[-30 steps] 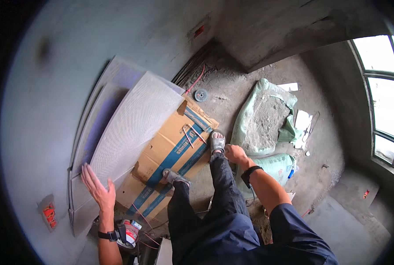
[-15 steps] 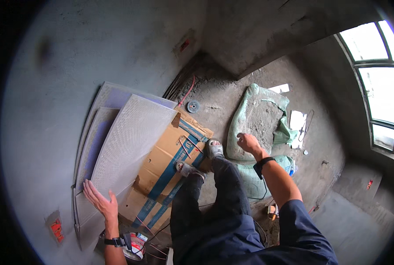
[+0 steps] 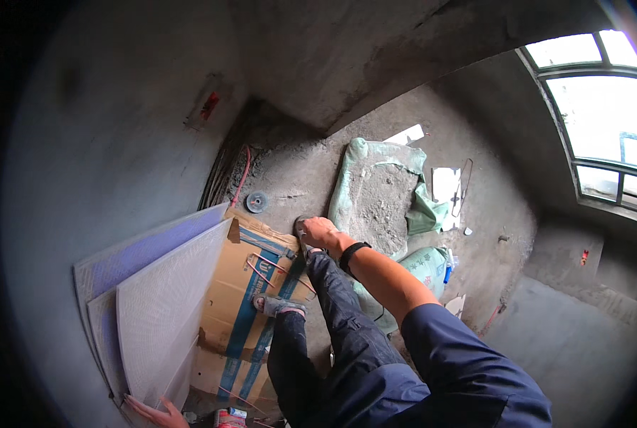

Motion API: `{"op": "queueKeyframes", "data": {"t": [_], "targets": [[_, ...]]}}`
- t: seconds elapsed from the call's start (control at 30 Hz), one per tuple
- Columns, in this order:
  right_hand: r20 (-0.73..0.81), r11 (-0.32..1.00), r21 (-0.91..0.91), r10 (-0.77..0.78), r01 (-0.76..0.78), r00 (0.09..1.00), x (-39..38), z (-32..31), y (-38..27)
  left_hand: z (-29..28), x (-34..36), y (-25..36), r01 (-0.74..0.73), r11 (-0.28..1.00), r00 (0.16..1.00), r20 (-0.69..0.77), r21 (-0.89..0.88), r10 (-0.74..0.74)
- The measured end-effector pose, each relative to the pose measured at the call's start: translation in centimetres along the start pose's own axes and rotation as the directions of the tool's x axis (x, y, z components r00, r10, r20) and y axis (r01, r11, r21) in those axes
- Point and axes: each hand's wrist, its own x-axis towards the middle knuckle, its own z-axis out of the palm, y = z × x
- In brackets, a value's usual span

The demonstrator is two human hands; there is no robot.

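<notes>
Since 1.0 s ago the view has swung, and the left hand has dropped from mid-tile to the lower edge of the picture, while the right hand has reached farther out over the floor, past the right foot. Left hand now lies flat and open, fingers spread, against the bottom corner of the front tile, a large pale sheet with a fine dotted back that leans on the grey wall; it grips nothing. 2 more tiles, bluish, stand behind it, edges showing at the left and top. Right hand, with a black wristband, is loosely curled at the top corner of the flattened cardboard box, brown with blue stripes and thin red straps; whether it holds or only touches the cardboard cannot be told. Box lies on the concrete floor, just beside the leaning tiles. 1 sandalled foot stands on the box; the other is mostly hidden under the right hand. Small round grey disc lies on the floor just beyond the box. Green cement sack, opened out with grey powder on it, lies right of the hand. Arched window at upper right.
</notes>
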Motion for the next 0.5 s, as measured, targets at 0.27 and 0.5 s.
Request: {"op": "queueKeyframes", "data": {"t": [0.27, 0.5], "targets": [[0.069, 0.998, -0.051, 0.030, -0.026, 0.997, -0.4, 0.7, 5.6, 1.4, -1.6, -1.4, 0.167, 0.973, 0.976, 0.112, 0.162, -0.186], [0.078, 0.997, -0.018, 0.083, -0.082, 0.993, 2.5, 3.6, 8.0, 2.7, -2.7, -3.3, 0.143, 0.968, 0.983, 0.087, 0.207, -0.164]]}}
